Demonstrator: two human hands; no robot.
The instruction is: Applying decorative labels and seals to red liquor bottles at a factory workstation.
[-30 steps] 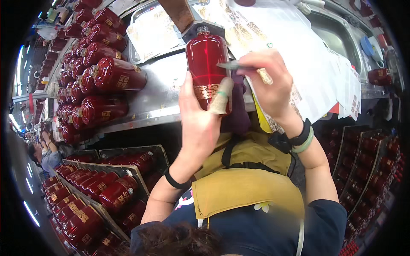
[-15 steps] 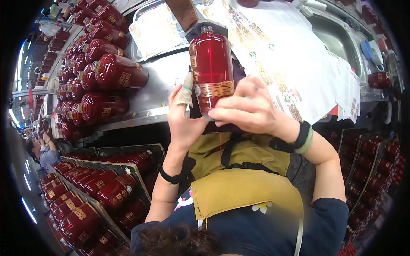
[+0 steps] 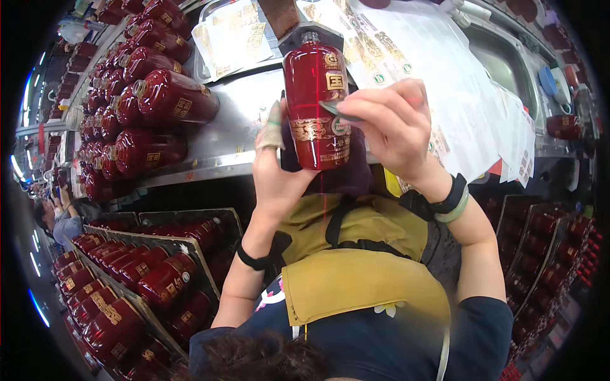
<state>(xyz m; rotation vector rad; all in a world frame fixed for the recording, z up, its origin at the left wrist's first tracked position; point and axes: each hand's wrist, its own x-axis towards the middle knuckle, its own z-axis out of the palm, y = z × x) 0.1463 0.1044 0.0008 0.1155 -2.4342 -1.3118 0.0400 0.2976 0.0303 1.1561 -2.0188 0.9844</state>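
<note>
A glossy red bottle [image 3: 316, 95] with gold labels stands upright at the front edge of the metal worktable [image 3: 238, 120]. My left hand [image 3: 276, 174] grips its lower left side, one fingertip wrapped in tape, with a dark purple cloth [image 3: 343, 178] tucked under the bottle. My right hand [image 3: 391, 124] presses a thin dark flat tool [image 3: 337, 109] against the bottle's front, just above the gold band label. Both wrists wear bands.
Many red bottles [image 3: 149, 95] lie on their sides at the table's left. Sheets of gold labels [image 3: 235, 35] and white paper [image 3: 470, 95] cover the back and right. Trays of red bottles [image 3: 133, 279] stand low left, more low right [image 3: 553, 235]. Another person [image 3: 60, 219] works at the far left.
My right hand came off the bottle's lower front and rose to its right side, now with the flat tool on the label area. The bottle's gold labels face me now.
</note>
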